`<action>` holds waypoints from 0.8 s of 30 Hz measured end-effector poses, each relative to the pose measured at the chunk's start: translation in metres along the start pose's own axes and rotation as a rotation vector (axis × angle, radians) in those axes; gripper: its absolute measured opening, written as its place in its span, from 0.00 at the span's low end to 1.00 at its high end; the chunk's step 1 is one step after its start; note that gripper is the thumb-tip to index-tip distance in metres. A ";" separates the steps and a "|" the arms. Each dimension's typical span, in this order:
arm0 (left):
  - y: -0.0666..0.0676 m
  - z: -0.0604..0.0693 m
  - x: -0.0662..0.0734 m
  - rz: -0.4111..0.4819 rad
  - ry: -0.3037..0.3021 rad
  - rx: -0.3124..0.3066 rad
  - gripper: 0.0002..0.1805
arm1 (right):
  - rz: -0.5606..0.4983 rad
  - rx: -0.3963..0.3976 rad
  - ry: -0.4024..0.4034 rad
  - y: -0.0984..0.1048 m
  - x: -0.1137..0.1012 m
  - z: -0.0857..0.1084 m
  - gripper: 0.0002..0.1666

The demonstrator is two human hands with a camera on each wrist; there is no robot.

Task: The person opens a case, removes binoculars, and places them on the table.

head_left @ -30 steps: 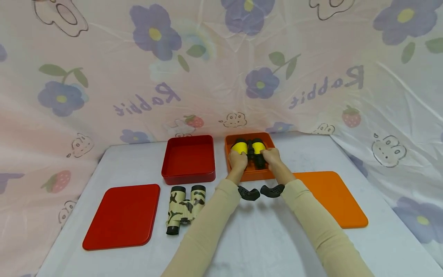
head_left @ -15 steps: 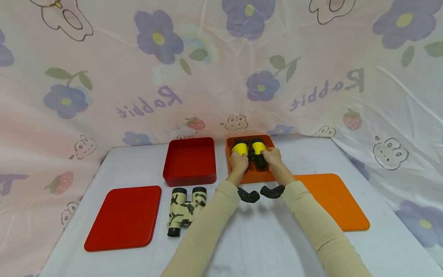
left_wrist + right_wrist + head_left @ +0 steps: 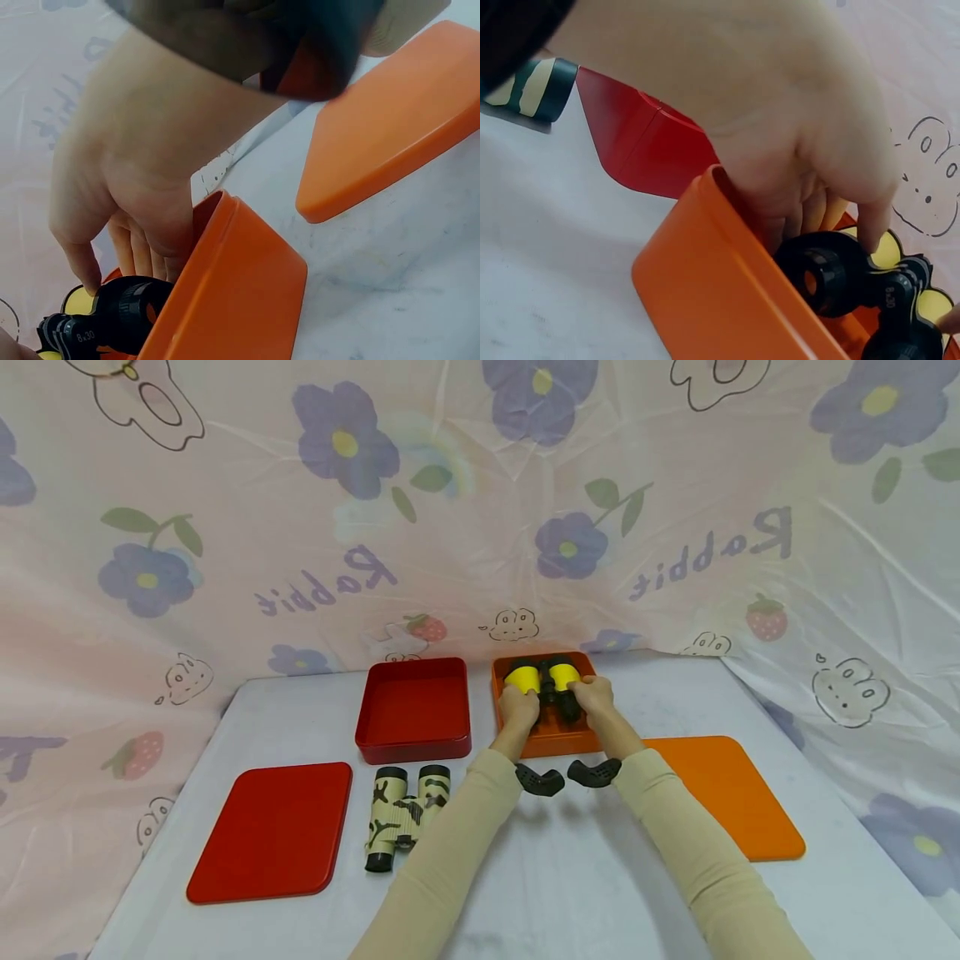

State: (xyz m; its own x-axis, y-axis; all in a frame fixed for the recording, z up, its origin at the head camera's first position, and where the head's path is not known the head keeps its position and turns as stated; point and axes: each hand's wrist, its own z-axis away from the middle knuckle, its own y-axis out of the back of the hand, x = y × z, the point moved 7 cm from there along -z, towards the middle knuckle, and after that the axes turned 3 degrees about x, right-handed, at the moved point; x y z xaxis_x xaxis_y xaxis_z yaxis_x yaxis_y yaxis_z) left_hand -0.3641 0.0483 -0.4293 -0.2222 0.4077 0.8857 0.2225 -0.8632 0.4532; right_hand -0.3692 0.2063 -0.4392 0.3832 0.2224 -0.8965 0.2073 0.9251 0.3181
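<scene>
Yellow-and-black binoculars lie inside the orange box at the back of the table. My left hand holds their left barrel, thumb on top and fingers down inside the box. On the other barrel my right hand has a similar hold, its thumb on the yellow band. Across the left wrist view, the right hand's thumb touches the black binoculars body, marked 8x30. Opposite it, in the right wrist view, the left hand's fingers dip between the box wall and the near barrel, so their tips are partly hidden.
Left of the orange box stands an open red box. Camouflage binoculars lie in front of it, partly behind the left sleeve. A red lid is flat at the left, an orange lid at the right. Patterned cloth hangs behind.
The yellow-and-black binoculars have shifted slightly within the orange box, with more of its floor showing. My right hand has moved slightly right. The view has tilted a little.
</scene>
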 end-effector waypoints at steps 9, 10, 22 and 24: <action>-0.014 -0.021 -0.016 0.074 -0.019 -0.015 0.19 | 0.013 0.034 0.018 0.005 -0.006 0.004 0.35; -0.015 -0.023 -0.017 0.072 -0.025 -0.016 0.19 | 0.008 0.034 0.021 0.005 -0.007 0.005 0.35; -0.002 -0.008 -0.002 0.086 -0.030 0.029 0.19 | -0.035 0.041 0.029 0.012 -0.012 0.004 0.36; -0.012 -0.025 -0.015 0.139 -0.058 0.038 0.20 | -0.038 0.042 0.034 0.013 -0.012 0.005 0.36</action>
State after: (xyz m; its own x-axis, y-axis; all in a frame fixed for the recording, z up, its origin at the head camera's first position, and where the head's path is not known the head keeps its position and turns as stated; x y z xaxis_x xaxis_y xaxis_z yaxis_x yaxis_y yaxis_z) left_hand -0.3868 0.0452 -0.4504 -0.1315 0.3023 0.9441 0.2837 -0.9011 0.3281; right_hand -0.3662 0.2139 -0.4230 0.3440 0.1979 -0.9179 0.2588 0.9197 0.2953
